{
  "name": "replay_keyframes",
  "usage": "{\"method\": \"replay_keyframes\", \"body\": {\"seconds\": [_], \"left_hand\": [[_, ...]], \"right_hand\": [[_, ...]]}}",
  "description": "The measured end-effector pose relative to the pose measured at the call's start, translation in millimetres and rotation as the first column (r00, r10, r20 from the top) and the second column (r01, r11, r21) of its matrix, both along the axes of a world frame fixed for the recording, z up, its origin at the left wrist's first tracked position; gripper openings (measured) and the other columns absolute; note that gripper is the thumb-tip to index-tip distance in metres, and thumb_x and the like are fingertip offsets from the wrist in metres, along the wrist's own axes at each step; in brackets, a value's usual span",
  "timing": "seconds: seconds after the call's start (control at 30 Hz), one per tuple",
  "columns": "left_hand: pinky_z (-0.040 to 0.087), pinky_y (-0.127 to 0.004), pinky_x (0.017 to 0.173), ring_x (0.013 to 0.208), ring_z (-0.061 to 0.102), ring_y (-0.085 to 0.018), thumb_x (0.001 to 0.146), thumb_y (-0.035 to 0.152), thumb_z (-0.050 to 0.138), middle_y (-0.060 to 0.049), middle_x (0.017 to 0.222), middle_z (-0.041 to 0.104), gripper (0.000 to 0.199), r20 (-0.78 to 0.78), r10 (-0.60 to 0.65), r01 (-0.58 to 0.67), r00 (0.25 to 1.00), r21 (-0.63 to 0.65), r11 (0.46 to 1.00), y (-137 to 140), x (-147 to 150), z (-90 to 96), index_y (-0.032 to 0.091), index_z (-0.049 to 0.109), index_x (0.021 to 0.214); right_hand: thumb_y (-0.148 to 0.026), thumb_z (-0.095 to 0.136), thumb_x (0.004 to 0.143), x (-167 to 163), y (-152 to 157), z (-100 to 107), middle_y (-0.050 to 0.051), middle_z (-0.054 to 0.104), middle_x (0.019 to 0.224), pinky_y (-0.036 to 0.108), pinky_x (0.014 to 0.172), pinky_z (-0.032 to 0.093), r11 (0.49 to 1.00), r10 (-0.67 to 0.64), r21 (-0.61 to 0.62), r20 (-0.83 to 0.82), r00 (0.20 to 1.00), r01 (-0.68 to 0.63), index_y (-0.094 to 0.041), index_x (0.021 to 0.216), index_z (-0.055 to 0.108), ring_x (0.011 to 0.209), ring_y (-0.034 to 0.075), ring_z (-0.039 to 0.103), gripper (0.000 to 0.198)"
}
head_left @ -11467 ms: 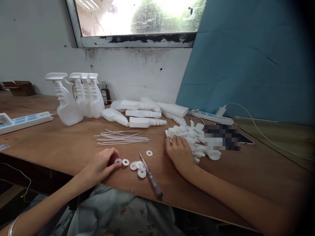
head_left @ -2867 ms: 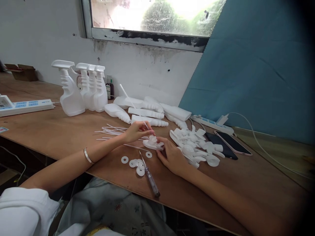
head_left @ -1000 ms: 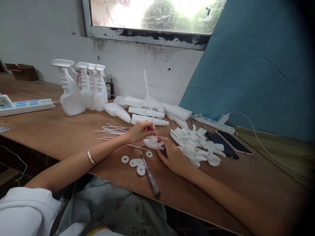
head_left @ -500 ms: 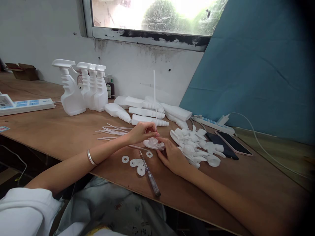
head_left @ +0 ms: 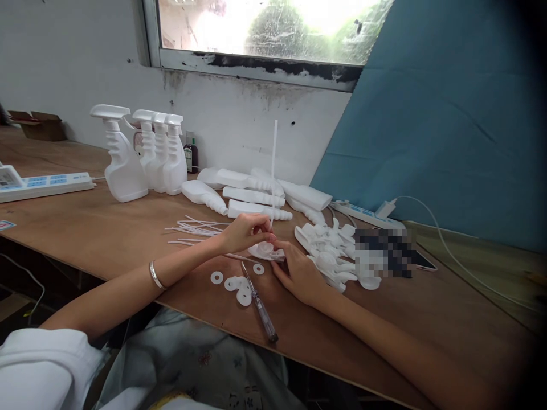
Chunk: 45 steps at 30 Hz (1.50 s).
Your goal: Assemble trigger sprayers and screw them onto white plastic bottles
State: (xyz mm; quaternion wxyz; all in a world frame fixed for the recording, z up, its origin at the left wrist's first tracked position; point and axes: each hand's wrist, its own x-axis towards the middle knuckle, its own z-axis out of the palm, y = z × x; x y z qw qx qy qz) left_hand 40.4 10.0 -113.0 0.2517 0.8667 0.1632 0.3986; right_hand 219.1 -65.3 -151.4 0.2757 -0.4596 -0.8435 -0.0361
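My left hand (head_left: 247,232) pinches a thin white dip tube (head_left: 274,165) near its lower end. The tube rises almost upright, leaning a little to the right. Below it a white trigger spray head (head_left: 261,251) lies on the table, partly hidden by the fingers. My right hand (head_left: 299,271) is closed around the spray head's right side, fingertips close to the tube's base. Whether the tube sits inside the spray head is hidden. Several flat white washers (head_left: 231,283) and a screwdriver (head_left: 264,312) with a clear handle lie just in front of my hands.
Loose spray heads (head_left: 327,247) are piled at the right, beside dark phones, partly blurred. More tubes (head_left: 196,226) lie left. Empty bottles (head_left: 254,194) lie behind, and assembled spray bottles (head_left: 123,165) stand at the back left. Power strips (head_left: 55,183) rest at both sides.
The tube's top has swung slightly to the right, so it now leans that way. My left fingers have shifted a little at its base. My right hand stays on the spray head.
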Motion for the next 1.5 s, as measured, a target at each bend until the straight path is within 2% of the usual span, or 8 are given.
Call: {"method": "replay_keyframes", "body": {"seconds": [0.67, 0.97, 1.5], "left_hand": [[0.041, -0.022, 0.061, 0.062, 0.047, -0.010, 0.077, 0.028, 0.060, -0.001, 0.068, 0.055, 0.018, 0.044, 0.006, -0.006, 0.999, -0.004, 1.000, -0.7, -1.4, -4.2, 0.013, 0.056, 0.067], [0.041, -0.022, 0.061, 0.063, 0.048, -0.010, 0.077, 0.029, 0.061, -0.001, 0.067, 0.057, 0.018, 0.075, 0.033, -0.034, 0.997, 0.012, 0.999, 1.8, -0.5, -6.9, 0.014, 0.058, 0.067], [0.038, -0.020, 0.058, 0.060, 0.045, -0.009, 0.075, 0.028, 0.062, 0.000, 0.066, 0.056, 0.018, 0.036, 0.017, -0.017, 0.999, 0.001, 1.000, 2.6, -0.8, -5.8, 0.014, 0.056, 0.066]], "right_hand": [[-0.014, 0.044, 0.080, 0.4, 0.8, -1.3, 0.009, 0.056, 0.106, 0.041, 0.080, 0.048, 1.000, 0.007, 0.008, -0.016, 1.000, -0.007, -0.020, 0.116, 0.038, 0.098, 0.024, 0.056, 0.037], [-0.014, 0.044, 0.080, 0.5, 0.8, -1.1, 0.009, 0.056, 0.106, 0.041, 0.080, 0.049, 1.000, 0.011, 0.016, -0.016, 1.000, -0.010, -0.020, 0.117, 0.038, 0.098, 0.024, 0.055, 0.038], [-0.013, 0.044, 0.080, 0.3, 0.9, -1.1, 0.009, 0.055, 0.105, 0.040, 0.079, 0.049, 1.000, 0.003, 0.000, -0.002, 1.000, -0.003, -0.021, 0.118, 0.036, 0.096, 0.024, 0.055, 0.040]]}}
